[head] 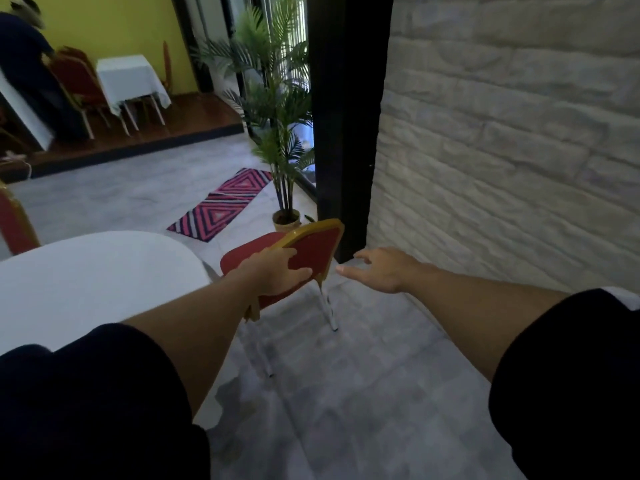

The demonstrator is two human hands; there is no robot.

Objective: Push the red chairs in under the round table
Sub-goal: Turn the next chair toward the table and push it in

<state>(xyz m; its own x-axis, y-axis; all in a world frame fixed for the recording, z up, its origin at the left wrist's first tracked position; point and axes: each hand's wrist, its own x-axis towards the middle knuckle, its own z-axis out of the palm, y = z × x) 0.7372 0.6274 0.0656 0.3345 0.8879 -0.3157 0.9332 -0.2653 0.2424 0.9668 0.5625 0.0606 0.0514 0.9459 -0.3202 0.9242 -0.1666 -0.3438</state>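
Note:
A red chair with a gold frame (313,249) stands just right of the round table with a white cloth (90,285), its seat pointing away toward the plant. My left hand (277,271) grips the left side of the chair's backrest. Right of the backrest, my right hand (377,268) hovers with fingers spread, touching nothing. Part of a second red chair (14,223) shows at the table's far left edge.
A white brick wall (502,150) and a black pillar (346,133) rise close on the right. A potted palm (282,140) and a pink patterned rug (221,204) lie beyond the chair. Far left, a person (27,64) stands by a small covered table (128,81) on a raised wooden floor.

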